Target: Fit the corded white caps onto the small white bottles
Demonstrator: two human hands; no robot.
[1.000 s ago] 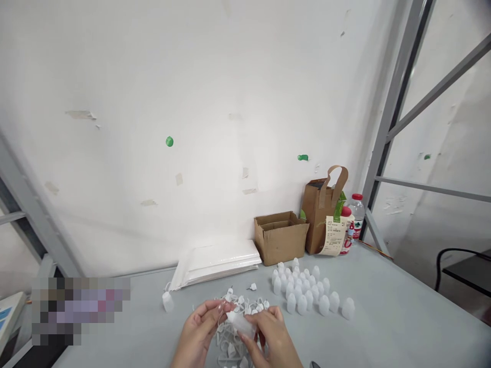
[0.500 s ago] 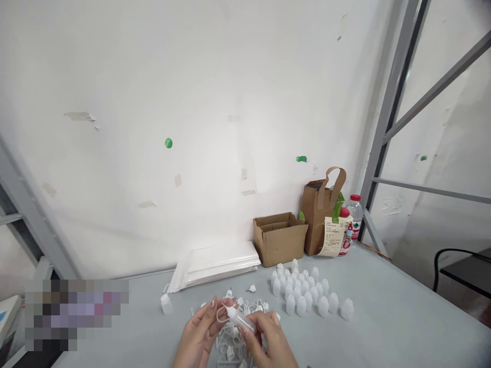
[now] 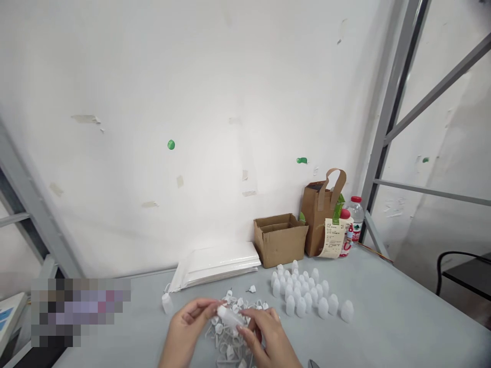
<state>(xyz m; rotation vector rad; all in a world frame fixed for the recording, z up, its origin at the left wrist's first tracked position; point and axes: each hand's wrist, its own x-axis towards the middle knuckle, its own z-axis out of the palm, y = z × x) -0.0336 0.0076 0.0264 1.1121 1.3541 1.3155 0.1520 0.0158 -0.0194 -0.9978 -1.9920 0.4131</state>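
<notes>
A small translucent plastic bottle point(image 3: 233, 319) lies tilted between my two hands, its white cap point(image 3: 221, 311) toward the left. My right hand point(image 3: 268, 335) grips the bottle by its lower end. At the other end, the fingers of my left hand point(image 3: 192, 323) are closed on the cap. Under and between the hands is a loose pile of white caps with thin looped straps point(image 3: 230, 351). One capped bottle point(image 3: 168, 303) stands alone left of my left hand. To the right is a group of several small translucent bottles point(image 3: 301, 306) standing upright.
White flat packets point(image 3: 218, 263) are stacked against the wall. Beside them stand an open cardboard box point(image 3: 284, 245), a brown paper bag point(image 3: 316, 220) and a red-capped water bottle point(image 3: 356, 214). A single cap point(image 3: 251, 289) lies beyond the pile on the grey table point(image 3: 364, 342).
My left fingers have gone from around the cap's loose strap to a closed pinch at the cap. The bottle has shifted slightly left, still in my right hand.
</notes>
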